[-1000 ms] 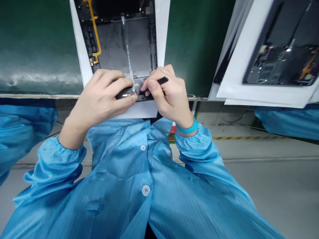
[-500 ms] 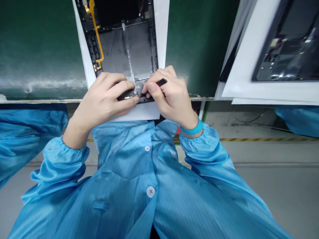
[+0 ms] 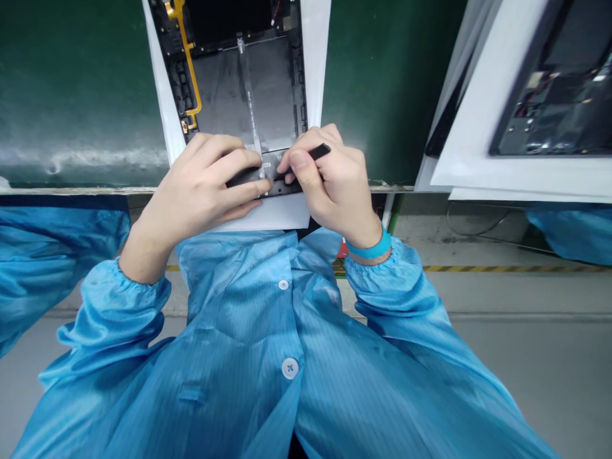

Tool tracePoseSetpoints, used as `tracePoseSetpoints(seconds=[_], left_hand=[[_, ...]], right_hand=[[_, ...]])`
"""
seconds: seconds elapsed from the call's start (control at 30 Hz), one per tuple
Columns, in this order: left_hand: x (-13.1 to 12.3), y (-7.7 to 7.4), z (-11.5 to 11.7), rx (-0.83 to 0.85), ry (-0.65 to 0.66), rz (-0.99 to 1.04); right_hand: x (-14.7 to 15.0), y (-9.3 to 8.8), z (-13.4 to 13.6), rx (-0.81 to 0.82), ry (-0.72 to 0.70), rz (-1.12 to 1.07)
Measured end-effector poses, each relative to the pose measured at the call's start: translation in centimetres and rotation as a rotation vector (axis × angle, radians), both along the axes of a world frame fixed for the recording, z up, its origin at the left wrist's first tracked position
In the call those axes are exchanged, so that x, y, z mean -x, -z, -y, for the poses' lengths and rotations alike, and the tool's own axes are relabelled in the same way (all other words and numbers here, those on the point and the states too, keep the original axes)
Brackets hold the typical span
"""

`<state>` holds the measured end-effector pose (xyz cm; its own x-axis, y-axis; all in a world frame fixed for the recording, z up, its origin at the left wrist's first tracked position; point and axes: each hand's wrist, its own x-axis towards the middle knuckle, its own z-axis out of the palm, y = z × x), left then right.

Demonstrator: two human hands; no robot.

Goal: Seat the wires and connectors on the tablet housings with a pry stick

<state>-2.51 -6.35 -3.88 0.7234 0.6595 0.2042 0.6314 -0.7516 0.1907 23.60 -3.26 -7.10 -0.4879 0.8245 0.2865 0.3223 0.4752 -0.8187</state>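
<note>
An opened tablet-like device lies with its inner side up. A yellow flex cable runs down its left side, and a pale ribbon cable crosses its middle. My left hand rests over the near left corner, fingers stretched out and apart, with fingertips touching the near edge by the ribbon's end. Pinched between thumb and fingers of my right hand is a thin black stick-like tool. Its lower end points at the device's near edge; the exact tip is hard to make out.
White paper lies under the device on the green tabletop, overhanging the front edge. To the right, a second opened device sits on white sheets. Blue sleeves of other people appear at both sides.
The whole bench view has shifted slightly right. My left fingertips have moved a little right along the near edge, and my right hand with the black tool has also moved slightly right.
</note>
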Motion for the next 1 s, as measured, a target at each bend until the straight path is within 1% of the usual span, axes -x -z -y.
tracePoseSetpoints(seconds=[0.2, 0.37, 0.5, 0.57, 0.73, 0.8, 0.9, 1.0], left_hand=[[0.40, 0.37, -0.29, 0.000, 0.050, 0.007], [0.32, 0.57, -0.26, 0.118, -0.003, 0.057], [0.29, 0.59, -0.21, 0.173, -0.009, 0.079], [0.27, 0.55, -0.17, 0.154, -0.013, 0.071], [0.25, 0.50, -0.12, 0.012, 0.024, 0.010], [0.26, 0.48, -0.12, 0.036, 0.024, 0.007], [0.30, 0.39, -0.10, 0.116, -0.005, 0.054], [0.40, 0.33, -0.14, 0.128, -0.006, 0.106]], right_hand=[[-0.20, 0.02, 0.06, 0.001, -0.015, -0.010], [-0.18, 0.01, 0.11, 0.016, -0.014, -0.007], [-0.15, 0.16, -0.06, -0.017, -0.020, -0.017], [-0.16, 0.24, -0.14, -0.020, -0.030, -0.032], [-0.18, 0.34, -0.16, -0.036, -0.027, -0.035], [-0.16, 0.38, -0.17, -0.060, -0.026, -0.028], [-0.11, 0.40, -0.26, -0.077, -0.029, -0.001], [-0.07, 0.37, -0.35, -0.063, -0.032, 0.029]])
